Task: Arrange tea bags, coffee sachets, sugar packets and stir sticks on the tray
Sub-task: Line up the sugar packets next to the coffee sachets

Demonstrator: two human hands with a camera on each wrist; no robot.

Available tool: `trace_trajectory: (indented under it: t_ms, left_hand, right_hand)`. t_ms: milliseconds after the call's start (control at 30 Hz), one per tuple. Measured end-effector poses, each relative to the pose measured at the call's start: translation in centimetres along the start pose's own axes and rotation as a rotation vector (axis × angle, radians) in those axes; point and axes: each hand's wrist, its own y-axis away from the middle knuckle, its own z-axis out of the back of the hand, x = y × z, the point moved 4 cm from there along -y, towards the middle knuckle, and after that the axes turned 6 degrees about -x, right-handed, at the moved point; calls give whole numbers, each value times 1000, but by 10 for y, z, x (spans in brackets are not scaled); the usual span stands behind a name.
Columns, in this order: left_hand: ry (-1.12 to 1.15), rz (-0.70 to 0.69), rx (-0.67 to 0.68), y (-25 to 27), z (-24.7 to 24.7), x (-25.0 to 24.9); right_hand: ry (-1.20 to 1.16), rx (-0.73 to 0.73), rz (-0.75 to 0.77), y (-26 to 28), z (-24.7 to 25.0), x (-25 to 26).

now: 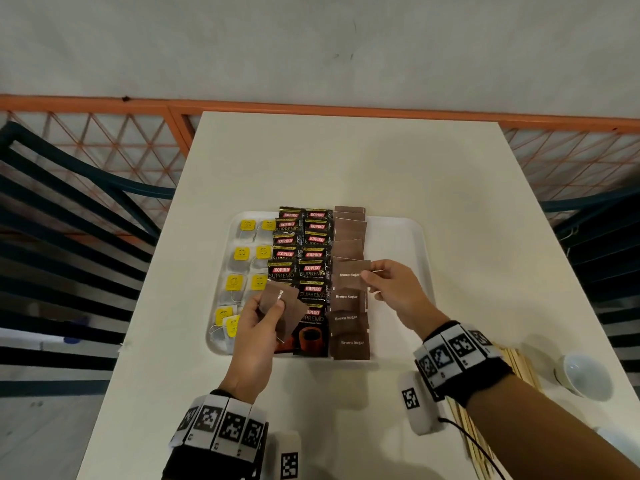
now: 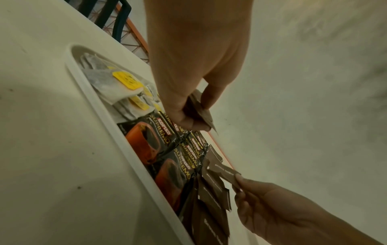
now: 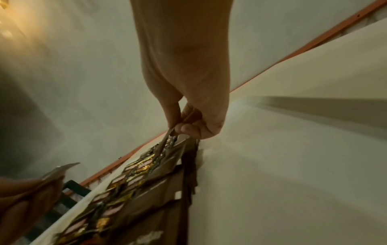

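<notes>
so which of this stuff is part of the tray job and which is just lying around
Part of the job:
tray
tea bags
coffee sachets
sugar packets, including those held in the left hand and right hand
stir sticks, still off the tray

Lying about:
white cup
chairs

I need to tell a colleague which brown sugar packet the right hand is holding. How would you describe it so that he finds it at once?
Start at the white tray on the table and find the column of brown sugar packets right of the black coffee sachets. About halfway up it, the right hand pinches one packet by its right edge. Unlike its flat neighbours, this one is lifted.
</notes>
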Motion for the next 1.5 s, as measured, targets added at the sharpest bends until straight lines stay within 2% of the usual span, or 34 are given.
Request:
trace_trajectory:
  t_ms: [167,400,533,600,667,733,800,867,1000,1100,1233,1333,1433,1500]
  left_hand:
    - [2,9,9,-1,0,1]
    - [-5,26,57,1,-2,1]
    - [-46,-15,70,0,-6,-1]
    - [-62,-30,87,1,-9,-2]
    - [-88,-57,113,2,-13,-4]
    - [-110,-90,130,4,-17,-7]
    - [-137,-109,140,4,-19,-8]
    - [-159,-85,147,3,-20,-5]
    - [-84,113,163,3,-21,1]
    - [57,220,215,2,-22,-1]
    - [41,202,218,0,-23,-5]
    - [29,134,193,-1,-23,-7]
    - [63,55,138,-2,-22,-12]
    - [77,16,116,-3,-21,-13]
  right_hand:
    - [125,-15,21,-11,-1,-1]
    - [249,-139,66,-16,-4,-4]
    - [352,-204,269,-4,-8,8]
    - [354,-132,382,9,-16,19]
    - [345,42,429,22,-28,26]
    - [323,224,404,32,-40,27]
    - [273,320,360,36,-47,27]
    - [171,327,334,38,-49,28]
    - [93,258,428,39,-40,36]
    - [54,350,486,41,-36,39]
    - [164,430,545,40,-33,33]
    - [162,414,489,39,-33,29]
    - [38,325,295,40,-34,23]
    - [58,321,219,43,-39,17]
